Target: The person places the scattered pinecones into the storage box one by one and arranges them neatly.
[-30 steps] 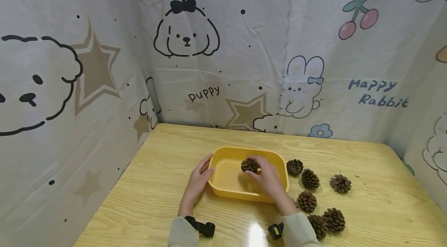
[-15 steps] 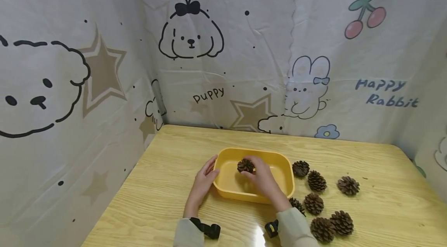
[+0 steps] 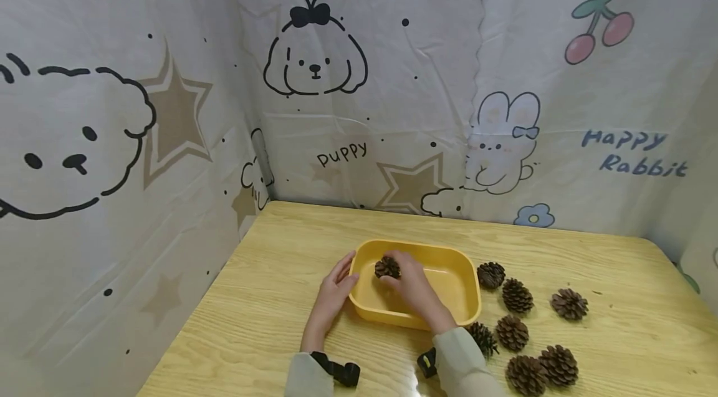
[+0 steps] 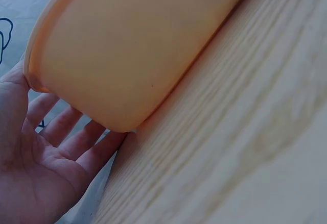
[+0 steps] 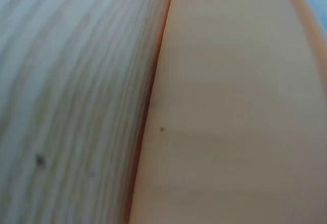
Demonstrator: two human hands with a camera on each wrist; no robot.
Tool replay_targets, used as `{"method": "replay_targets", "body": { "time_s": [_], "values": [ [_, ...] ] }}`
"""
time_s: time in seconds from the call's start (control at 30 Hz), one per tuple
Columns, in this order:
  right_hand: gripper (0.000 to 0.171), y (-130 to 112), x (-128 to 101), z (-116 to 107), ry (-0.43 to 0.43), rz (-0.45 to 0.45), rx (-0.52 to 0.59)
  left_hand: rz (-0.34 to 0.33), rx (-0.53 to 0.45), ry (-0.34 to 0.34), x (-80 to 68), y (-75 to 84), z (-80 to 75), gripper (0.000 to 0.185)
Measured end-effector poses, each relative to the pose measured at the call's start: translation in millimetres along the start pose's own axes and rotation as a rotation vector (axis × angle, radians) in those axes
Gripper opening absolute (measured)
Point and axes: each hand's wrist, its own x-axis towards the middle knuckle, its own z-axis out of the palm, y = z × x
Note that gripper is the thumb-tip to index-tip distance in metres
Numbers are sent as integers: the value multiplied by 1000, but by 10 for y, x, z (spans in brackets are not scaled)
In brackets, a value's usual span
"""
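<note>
- Head view: right hand (image 3: 412, 288) inside the yellow tub (image 3: 449, 257), fingers pinching a pine cone (image 3: 387, 267) held low over the tub's left end; left hand (image 3: 336, 288) resting with relaxed, straight fingers against the tub's left wall. No other cone visible in the tub, so seemingly the first one in; seven loose cones (image 3: 517, 295) lying on the tabletop (image 3: 280, 272) to the right of the tub.
- Readable on the backdrop (image 3: 168, 73): "puppy" (image 3: 342, 153) and "Happy Rabbit" (image 3: 634, 151).
- Left wrist view: open palm and spread fingers (image 4: 76, 145) touching the tub's rounded corner (image 4: 133, 55) on the wood-grain tabletop; no writing.
- Right wrist view: only the tub wall (image 5: 235, 106) beside the tabletop, blurred; hand and cone out of sight; no label.
</note>
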Motion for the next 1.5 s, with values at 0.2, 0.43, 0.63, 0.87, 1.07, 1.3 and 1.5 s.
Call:
{"method": "replay_targets", "body": {
  "time_s": [0.2,0.43,0.63,0.87,1.07,1.3,1.5],
  "values": [
    [41,-12,44,50,-24,14,-32,3,-3,-9,0,7,20,53],
    [40,-32,89,103,-58,-15,-69,7,13,-13,-7,13,31,53],
    [38,-28,110,136,-83,-13,-87,-5,7,-19,-23,15,49,53],
    [38,-11,116,158,-111,-34,-117,-8,8,-9,-13,16,50,53],
    [37,-18,118,169,-109,-46,-129,-8,-9,-8,-3,16,34,53],
    [39,-27,121,174,-117,-27,-116,-1,-12,-16,-9,8,8,52],
    [42,-28,116,183,-125,-6,-108,-5,-10,-14,-9,-4,-7,53]
  ]
}}
